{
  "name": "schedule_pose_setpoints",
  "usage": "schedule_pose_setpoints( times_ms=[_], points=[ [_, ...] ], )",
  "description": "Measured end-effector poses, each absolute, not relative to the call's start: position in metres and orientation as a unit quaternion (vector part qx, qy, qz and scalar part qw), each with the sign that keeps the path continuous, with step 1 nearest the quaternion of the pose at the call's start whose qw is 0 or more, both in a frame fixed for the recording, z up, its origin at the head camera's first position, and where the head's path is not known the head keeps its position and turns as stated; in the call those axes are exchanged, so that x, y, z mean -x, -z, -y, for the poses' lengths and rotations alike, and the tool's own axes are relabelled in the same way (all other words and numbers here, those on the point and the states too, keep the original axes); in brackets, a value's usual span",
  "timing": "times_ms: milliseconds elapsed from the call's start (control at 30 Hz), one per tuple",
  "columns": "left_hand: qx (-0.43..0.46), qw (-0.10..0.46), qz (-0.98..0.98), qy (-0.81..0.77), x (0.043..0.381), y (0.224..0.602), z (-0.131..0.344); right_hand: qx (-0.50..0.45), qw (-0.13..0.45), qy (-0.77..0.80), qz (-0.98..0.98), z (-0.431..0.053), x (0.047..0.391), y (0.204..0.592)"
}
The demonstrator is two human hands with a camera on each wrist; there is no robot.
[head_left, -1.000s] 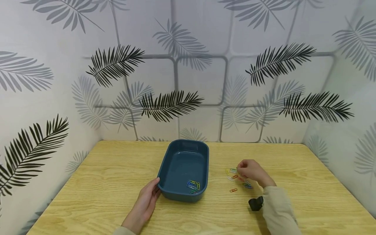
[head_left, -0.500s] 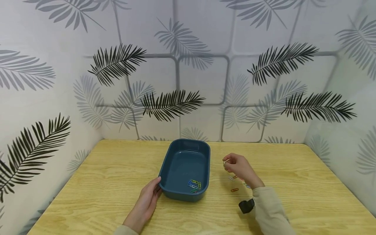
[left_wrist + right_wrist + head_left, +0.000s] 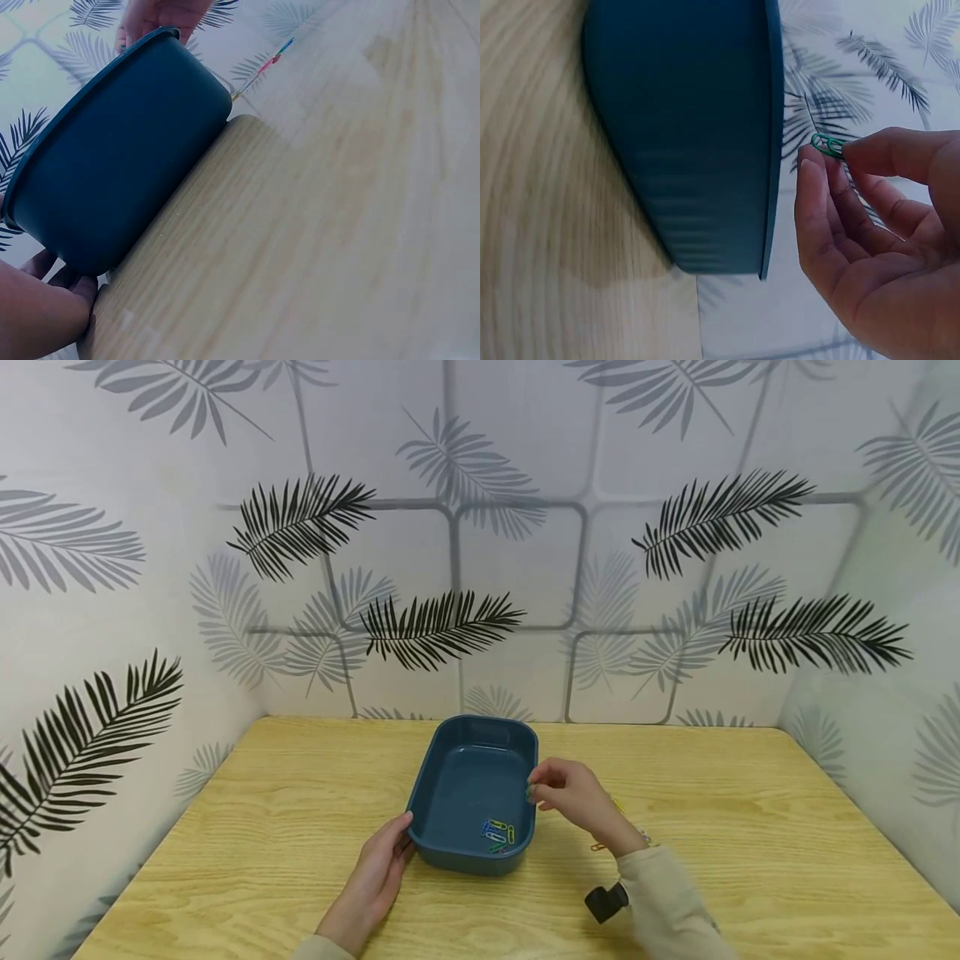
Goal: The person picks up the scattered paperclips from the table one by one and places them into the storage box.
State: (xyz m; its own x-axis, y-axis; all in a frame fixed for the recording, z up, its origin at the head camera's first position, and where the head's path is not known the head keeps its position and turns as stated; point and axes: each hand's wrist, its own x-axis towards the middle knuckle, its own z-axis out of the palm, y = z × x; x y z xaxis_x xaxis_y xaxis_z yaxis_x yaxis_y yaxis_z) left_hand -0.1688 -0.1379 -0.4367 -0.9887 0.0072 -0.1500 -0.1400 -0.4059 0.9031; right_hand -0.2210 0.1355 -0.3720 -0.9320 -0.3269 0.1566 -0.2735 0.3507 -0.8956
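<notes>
A dark blue rectangular plastic bin (image 3: 467, 789) stands on the table. My left hand (image 3: 373, 870) holds its near left corner, thumb at the rim and fingers against the outer side. At the right rim, my right hand (image 3: 576, 795) pinches a green paper clip (image 3: 831, 145) between thumb and fingertips, seen closely in the right wrist view. Several coloured paper clips, among them a white paper clip (image 3: 495, 837), lie at the near end inside the bin. On the table, an orange paper clip (image 3: 597, 847) and others are partly hidden behind my right hand and wrist.
The wooden table (image 3: 285, 810) reaches back to a wall (image 3: 510, 677) with a leaf pattern. A black wrist camera (image 3: 606, 902) sticks out below my right sleeve (image 3: 667, 902). The bin's side walls rise around the clips.
My right hand has lifted a green paper clip off the loose clips on the table and moved left to the bin's right rim. My left hand has stayed on the bin.
</notes>
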Motion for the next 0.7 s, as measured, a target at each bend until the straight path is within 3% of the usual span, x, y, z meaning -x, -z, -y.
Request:
schedule_pose_setpoints(
  times_ms=[700],
  points=[
    [0.056,0.042,-0.548,-0.834,0.170,0.437,0.137,0.211,0.016,0.509,-0.834,-0.114,0.213,0.376]
  ],
)
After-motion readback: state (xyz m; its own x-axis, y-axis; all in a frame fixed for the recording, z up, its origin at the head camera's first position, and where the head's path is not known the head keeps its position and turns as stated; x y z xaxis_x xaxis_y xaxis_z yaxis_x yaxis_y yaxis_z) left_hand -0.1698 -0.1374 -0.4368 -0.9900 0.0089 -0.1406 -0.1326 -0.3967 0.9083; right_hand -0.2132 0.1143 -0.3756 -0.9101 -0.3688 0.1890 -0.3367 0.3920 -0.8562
